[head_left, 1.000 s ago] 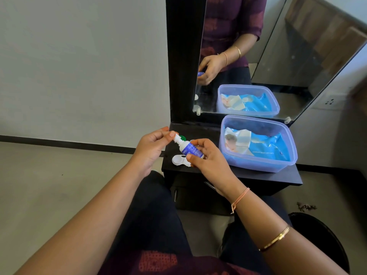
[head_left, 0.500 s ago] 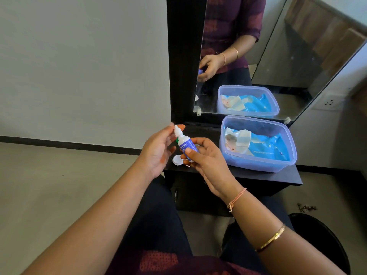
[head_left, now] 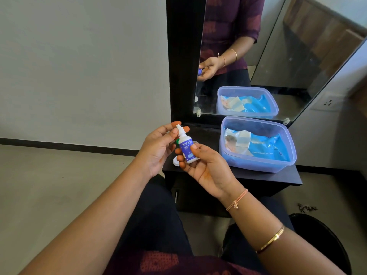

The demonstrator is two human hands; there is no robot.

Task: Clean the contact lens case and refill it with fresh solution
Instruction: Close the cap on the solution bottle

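Right hand (head_left: 206, 165): fingers curled around the bottle (head_left: 187, 149)
Left hand (head_left: 158, 147): fingertips pinching the bottle's cap (head_left: 179, 129)
Lens case (head_left: 175, 161): at 7 o'clock of bottle, on shelf (head_left: 258, 175)

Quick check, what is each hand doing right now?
Left hand: fingertips pinch the white nozzle tip of the small blue-labelled solution bottle.
Right hand: closed around that bottle's body.

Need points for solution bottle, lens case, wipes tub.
solution bottle (head_left: 187, 149): head view, on its purple label.
lens case (head_left: 175, 161): head view, on the white well visible below the fingers.
wipes tub (head_left: 258, 165): head view, on its front wall.
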